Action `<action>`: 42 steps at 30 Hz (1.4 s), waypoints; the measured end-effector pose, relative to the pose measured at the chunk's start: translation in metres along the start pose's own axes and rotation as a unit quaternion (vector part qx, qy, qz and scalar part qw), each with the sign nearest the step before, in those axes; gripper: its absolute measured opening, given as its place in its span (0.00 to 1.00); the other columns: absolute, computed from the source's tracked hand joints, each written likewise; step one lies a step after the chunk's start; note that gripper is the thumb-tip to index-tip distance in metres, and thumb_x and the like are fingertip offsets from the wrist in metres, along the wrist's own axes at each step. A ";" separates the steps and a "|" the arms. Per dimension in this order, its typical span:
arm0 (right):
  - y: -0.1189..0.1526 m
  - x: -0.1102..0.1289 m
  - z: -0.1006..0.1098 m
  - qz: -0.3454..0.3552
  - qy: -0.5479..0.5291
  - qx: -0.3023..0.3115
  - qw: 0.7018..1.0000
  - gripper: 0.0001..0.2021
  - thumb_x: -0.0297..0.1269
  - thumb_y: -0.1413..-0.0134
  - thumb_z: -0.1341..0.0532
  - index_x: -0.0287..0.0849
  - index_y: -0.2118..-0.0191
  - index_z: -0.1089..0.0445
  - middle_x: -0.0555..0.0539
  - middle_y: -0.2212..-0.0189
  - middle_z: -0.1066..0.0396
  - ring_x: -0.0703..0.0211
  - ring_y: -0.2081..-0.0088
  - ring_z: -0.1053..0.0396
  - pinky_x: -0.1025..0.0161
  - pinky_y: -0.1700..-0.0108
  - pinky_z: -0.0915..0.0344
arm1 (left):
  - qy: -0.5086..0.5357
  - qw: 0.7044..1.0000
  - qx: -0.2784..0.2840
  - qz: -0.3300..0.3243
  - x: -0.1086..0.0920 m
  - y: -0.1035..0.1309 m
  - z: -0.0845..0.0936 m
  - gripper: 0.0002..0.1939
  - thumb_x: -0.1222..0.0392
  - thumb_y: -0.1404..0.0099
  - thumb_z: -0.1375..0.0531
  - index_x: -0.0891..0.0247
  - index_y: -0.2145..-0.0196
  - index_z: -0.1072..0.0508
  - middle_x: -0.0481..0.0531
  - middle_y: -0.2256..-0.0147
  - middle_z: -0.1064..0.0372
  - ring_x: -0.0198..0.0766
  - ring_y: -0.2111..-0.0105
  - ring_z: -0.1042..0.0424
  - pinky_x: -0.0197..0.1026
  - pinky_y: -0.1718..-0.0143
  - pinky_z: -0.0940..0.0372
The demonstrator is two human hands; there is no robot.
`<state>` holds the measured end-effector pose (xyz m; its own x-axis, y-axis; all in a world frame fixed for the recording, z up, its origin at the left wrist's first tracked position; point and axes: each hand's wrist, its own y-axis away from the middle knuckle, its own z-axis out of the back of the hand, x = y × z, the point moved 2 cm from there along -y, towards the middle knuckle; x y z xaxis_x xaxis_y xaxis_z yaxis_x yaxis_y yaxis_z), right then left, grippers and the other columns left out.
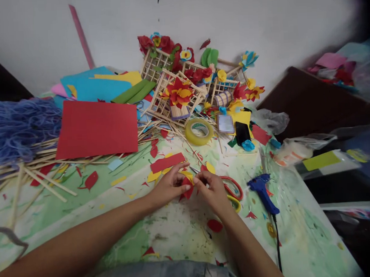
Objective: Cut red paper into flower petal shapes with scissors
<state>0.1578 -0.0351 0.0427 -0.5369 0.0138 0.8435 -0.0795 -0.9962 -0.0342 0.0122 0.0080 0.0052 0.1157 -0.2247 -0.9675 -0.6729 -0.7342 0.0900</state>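
Between my two hands is a small paper flower (pixel 187 190) with red and yellow petals. My left hand (pixel 172 183) holds it from the left, thumb against a red petal. My right hand (pixel 209 189) pinches its right edge with closed fingertips. Scissors (pixel 234 189) with red and yellow handles lie under and beside my right hand, their metal tip showing above it. A red paper strip (pixel 167 162) and several yellow paper petals lie just beyond my left hand. A loose red petal (pixel 215 225) rests on the table nearer to me.
A blue glue gun (pixel 263 192) with a black cord lies at the right. Farther back are a tape roll (pixel 198 131), a black phone (pixel 243 133) and stick frames (pixel 163 94) with paper flowers. Red sheet (pixel 98 128), wooden sticks and blue strands (pixel 22 129) cover the left.
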 end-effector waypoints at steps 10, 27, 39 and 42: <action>0.003 -0.001 -0.006 -0.020 0.025 0.040 0.999 0.08 0.35 0.50 0.45 0.40 0.76 0.35 0.53 0.81 0.39 0.65 0.78 0.43 0.67 0.75 0.48 | 0.018 0.999 -0.044 0.002 0.003 -0.002 0.005 0.36 0.59 0.45 0.36 0.61 0.42 0.46 0.47 0.70 0.33 0.33 0.71 0.32 0.36 0.68 0.38; 0.003 -0.007 0.022 -0.003 0.270 -0.014 0.963 0.08 0.38 0.46 0.46 0.40 0.67 0.33 0.44 0.70 0.31 0.54 0.65 0.36 0.61 0.64 0.43 | 0.045 0.993 -0.109 0.004 -0.003 -0.006 0.010 0.34 0.60 0.48 0.34 0.63 0.45 0.42 0.47 0.71 0.32 0.32 0.71 0.32 0.33 0.70 0.39; 0.021 -0.027 0.041 -0.055 0.434 0.028 0.899 0.19 0.30 0.56 0.43 0.35 0.54 0.37 0.38 0.61 0.32 0.48 0.57 0.35 0.56 0.55 0.39 | 0.072 0.986 -0.151 -0.007 -0.003 -0.010 0.016 0.32 0.63 0.48 0.34 0.60 0.47 0.41 0.46 0.67 0.33 0.32 0.67 0.31 0.35 0.65 0.35; 0.025 -0.031 0.043 -0.049 0.448 0.038 0.892 0.28 0.24 0.59 0.45 0.32 0.47 0.41 0.36 0.56 0.32 0.47 0.54 0.34 0.55 0.53 0.38 | 0.073 0.985 -0.156 -0.004 -0.003 -0.011 0.018 0.34 0.64 0.49 0.34 0.60 0.46 0.42 0.47 0.68 0.32 0.33 0.67 0.30 0.36 0.65 0.35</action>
<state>0.2083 -0.0646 0.0389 -0.9889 0.1297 0.0719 -0.1239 -0.9890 0.0806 0.0061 0.0276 0.0028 0.2395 -0.2913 -0.9262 -0.4162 -0.8927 0.1731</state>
